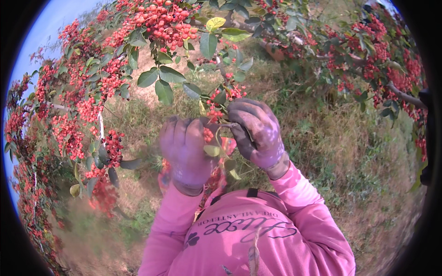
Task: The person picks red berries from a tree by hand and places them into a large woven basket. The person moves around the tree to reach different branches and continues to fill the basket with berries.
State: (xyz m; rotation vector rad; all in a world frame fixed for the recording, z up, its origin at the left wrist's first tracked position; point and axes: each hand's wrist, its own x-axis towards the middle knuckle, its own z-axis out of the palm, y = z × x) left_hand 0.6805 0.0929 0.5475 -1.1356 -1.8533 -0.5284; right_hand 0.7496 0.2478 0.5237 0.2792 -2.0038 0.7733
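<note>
Both of my hands wear stained purple gloves. My right hand (253, 132) has its fingers closed around a thin woody twig (228, 125) of a shrub with red berries. My left hand (186, 148), slightly blurred, is curled close beside a small red berry cluster (208, 134); whether its fingers grip anything is hidden. More red berries (214, 114) and green leaves stand just above and between the hands. Leaves on a thin stem (212, 150) hang below the twig. A patterned red bag or cloth (215, 183) with red in it hangs between my forearms, partly hidden.
A large berry cluster (165, 24) and broad leaves (164, 82) hang above the hands. Fruiting branches fill the left side, with a pale stem (101, 124). A thick branch (405, 96) with berries reaches across the upper right. Grassy ground (328, 138) lies below.
</note>
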